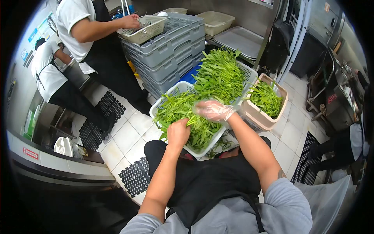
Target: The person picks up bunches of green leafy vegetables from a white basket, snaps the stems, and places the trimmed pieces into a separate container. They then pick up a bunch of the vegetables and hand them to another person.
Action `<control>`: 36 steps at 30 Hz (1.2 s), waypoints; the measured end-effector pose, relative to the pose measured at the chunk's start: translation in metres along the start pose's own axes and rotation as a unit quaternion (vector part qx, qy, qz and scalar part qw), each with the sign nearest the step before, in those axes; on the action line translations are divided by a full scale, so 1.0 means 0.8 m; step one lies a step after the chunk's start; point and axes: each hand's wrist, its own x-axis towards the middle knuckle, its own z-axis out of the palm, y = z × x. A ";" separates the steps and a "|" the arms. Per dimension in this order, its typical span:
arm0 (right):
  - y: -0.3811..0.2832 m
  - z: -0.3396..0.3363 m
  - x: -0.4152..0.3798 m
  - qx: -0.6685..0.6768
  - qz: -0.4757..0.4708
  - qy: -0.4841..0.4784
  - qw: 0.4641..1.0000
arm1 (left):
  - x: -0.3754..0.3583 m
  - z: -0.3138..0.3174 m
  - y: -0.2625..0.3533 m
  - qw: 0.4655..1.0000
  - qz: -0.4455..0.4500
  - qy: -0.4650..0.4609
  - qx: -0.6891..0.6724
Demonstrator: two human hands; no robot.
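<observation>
"Stems: held how?"

"Left hand has its grip clamped round them, probably keeping them bunched above the front basket. Right hand, gloved, is blurred; I cannot tell its grip."

"Other greens?"

"Heaped close by, likely for easy reach. Beyond, grey crates stand stacked, perhaps saving floor."

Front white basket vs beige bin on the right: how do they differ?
The front white basket has perforated walls; the beige bin looks solid-walled. The basket looks larger than the bin. The basket's load spills over its rim; the bin's mostly stays inside. Both hold leafy greens.
</observation>
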 end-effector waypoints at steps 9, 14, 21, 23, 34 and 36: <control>0.006 0.002 -0.019 0.105 0.100 -0.113 0.983 | 0.009 -0.023 0.021 0.989 0.125 0.042 -0.068; 0.016 -0.005 -0.034 0.057 0.072 -0.062 0.994 | 0.034 -0.046 0.001 0.903 -0.097 0.331 -0.255; 0.011 -0.020 -0.044 0.067 0.099 -0.077 0.990 | 0.012 -0.028 0.008 0.985 0.156 -0.059 -0.053; 0.007 -0.013 -0.042 0.111 0.082 -0.074 0.988 | 0.014 -0.001 0.012 0.989 0.134 -0.058 -0.030; -0.001 -0.006 -0.064 0.023 -0.023 0.038 0.999 | 0.031 -0.004 0.026 0.990 0.079 -0.113 -0.019; 0.000 0.000 -0.069 0.004 -0.024 0.050 0.998 | 0.027 -0.002 0.035 0.992 0.080 -0.099 -0.013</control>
